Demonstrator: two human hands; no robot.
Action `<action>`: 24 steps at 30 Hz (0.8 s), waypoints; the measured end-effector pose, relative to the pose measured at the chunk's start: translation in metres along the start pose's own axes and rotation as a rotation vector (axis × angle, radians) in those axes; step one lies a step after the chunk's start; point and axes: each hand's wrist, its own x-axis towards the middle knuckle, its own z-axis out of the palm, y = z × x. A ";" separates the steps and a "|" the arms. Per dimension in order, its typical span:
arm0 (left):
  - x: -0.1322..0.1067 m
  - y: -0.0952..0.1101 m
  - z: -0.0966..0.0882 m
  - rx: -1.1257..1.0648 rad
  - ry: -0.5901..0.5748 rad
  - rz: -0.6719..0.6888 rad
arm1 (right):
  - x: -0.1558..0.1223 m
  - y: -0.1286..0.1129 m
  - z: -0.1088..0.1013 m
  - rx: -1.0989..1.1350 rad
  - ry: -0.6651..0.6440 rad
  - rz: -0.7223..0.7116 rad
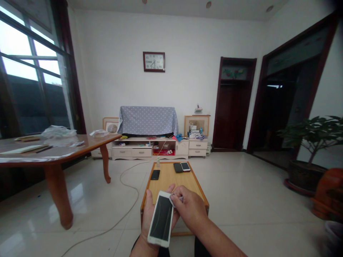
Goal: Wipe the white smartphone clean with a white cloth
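My left hand holds a white-framed smartphone with a dark screen, face up, low in the middle of the view. My right hand pinches a small pale wipe or cloth against the phone's upper right corner. Both hands hover above the near end of a small low wooden table. On that table lie a black phone at the left, and a dark phone beside a white-framed phone at the far right. A small bottle stands at the table's far edge.
A large wooden table with papers and plastic bags stands left. A cable trails across the tiled floor. A covered TV on a low cabinet lines the back wall. Potted plant and dark doorways are at the right.
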 end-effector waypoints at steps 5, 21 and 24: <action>0.000 -0.009 0.000 -0.016 0.147 -0.001 | 0.000 -0.008 0.001 -0.026 0.015 -0.001; -0.004 0.004 -0.036 -0.019 0.169 0.053 | -0.035 -0.026 0.019 -0.050 -0.201 -0.232; -0.001 -0.005 -0.031 -0.009 0.167 0.036 | -0.011 -0.025 0.013 -0.115 -0.132 -0.136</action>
